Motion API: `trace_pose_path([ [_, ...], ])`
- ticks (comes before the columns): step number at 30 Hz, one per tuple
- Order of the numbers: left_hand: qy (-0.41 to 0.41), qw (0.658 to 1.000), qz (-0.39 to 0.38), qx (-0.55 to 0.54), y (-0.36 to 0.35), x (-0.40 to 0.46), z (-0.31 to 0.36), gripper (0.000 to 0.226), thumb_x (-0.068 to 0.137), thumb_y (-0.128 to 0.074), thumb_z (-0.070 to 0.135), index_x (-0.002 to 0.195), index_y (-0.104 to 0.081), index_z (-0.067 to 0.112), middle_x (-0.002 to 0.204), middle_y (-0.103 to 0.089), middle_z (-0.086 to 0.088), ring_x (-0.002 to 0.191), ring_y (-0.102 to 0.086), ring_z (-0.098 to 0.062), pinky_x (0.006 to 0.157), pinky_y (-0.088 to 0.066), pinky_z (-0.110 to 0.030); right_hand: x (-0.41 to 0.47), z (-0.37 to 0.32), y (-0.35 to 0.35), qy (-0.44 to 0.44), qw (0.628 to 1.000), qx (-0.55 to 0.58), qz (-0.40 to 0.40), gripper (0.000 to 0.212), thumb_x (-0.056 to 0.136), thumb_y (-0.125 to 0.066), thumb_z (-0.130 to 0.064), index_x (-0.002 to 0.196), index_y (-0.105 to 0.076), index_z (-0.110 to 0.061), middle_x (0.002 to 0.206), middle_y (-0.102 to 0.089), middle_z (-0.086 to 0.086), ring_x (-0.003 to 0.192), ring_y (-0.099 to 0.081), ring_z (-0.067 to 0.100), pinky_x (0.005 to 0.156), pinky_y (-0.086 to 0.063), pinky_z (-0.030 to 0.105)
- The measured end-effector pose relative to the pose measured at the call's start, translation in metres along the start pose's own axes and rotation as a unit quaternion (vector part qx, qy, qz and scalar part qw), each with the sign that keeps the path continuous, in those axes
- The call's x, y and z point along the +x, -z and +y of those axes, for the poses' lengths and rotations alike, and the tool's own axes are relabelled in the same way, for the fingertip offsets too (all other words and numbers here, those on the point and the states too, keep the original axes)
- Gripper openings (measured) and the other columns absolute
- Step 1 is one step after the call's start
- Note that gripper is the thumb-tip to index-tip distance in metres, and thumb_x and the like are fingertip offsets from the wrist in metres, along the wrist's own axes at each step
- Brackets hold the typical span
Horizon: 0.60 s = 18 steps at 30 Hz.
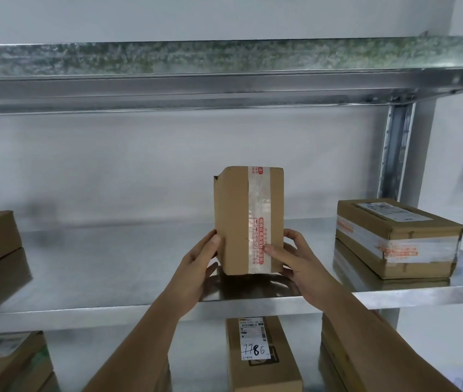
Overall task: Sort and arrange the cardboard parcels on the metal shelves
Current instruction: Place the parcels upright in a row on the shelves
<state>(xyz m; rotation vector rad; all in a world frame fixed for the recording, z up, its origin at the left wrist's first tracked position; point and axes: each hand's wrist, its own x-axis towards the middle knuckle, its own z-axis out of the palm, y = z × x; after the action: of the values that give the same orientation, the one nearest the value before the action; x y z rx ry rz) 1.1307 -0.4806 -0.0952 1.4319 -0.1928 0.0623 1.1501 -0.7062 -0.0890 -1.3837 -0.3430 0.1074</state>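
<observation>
Standing upright between both hands, taped parcel (248, 220), left hand (200, 264) and right hand (295, 257) clamped on its lower sides

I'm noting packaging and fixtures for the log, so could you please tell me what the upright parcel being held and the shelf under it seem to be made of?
Upright parcel: brown cardboard, matte, sealed with glossy clear tape printed in red. Shelf: apparently galvanized steel, judging by its mottled silvery sheen and faint reflections.

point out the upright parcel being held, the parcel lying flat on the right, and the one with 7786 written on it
upright parcel (236, 219), head view, bare cardboard front
flat parcel (420, 267), head view, front side
numbered parcel (264, 374), head view, top below label
</observation>
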Motion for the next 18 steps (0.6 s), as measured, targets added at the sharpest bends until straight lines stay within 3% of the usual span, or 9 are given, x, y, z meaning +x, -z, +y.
trace_pose_path([
  [2,-0.001,0.999,-0.031,0.005,-0.0023,-0.004,0.0036,0.045,0.095,-0.062,0.036,0.139,-0.053,0.041,0.129,-0.07,0.008,0.121,-0.066,-0.023,0.081,-0.063,-0.032,-0.0017,-0.0018,-0.0026,0.007,1.0,-0.018,-0.001,0.065,0.073,-0.08,-0.037,0.13,-0.048,-0.037,0.124,-0.07,-0.006,0.108,-0.072,0.022,0.083,-0.061,0.035],
  [4,-0.007,0.998,-0.058,0.007,-0.0026,-0.004,0.0039,0.052,0.097,-0.065,0.02,0.143,-0.049,0.038,0.131,-0.069,0.003,0.119,-0.068,-0.024,0.073,-0.061,-0.028,-0.0024,-0.0021,-0.0028,0.014,0.999,-0.031,-0.002,0.064,0.074,-0.08,-0.04,0.129,-0.048,-0.043,0.125,-0.069,-0.01,0.112,-0.07,0.023,0.079,-0.062,0.034],
  [10,-0.01,0.997,-0.081,-0.009,-0.0005,-0.0013,0.0009,0.062,0.095,-0.067,0.013,0.15,-0.044,0.032,0.137,-0.065,0.0,0.126,-0.064,-0.026,0.097,-0.058,-0.046,-0.0011,-0.0009,-0.0022,0.009,0.999,-0.047,0.009,0.05,0.087,-0.076,-0.033,0.126,-0.049,-0.048,0.125,-0.069,-0.011,0.114,-0.068,0.024,0.092,-0.06,0.045],
  [18,-0.021,0.996,-0.086,-0.006,0.0,-0.0012,0.0007,0.061,0.096,-0.067,0.013,0.149,-0.045,0.033,0.136,-0.066,0.001,0.125,-0.065,-0.024,0.096,-0.059,-0.043,-0.0004,-0.0012,-0.0025,0.007,0.998,-0.054,0.011,0.051,0.086,-0.076,-0.034,0.127,-0.048,-0.048,0.125,-0.068,-0.012,0.112,-0.068,0.021,0.088,-0.061,0.038],
])
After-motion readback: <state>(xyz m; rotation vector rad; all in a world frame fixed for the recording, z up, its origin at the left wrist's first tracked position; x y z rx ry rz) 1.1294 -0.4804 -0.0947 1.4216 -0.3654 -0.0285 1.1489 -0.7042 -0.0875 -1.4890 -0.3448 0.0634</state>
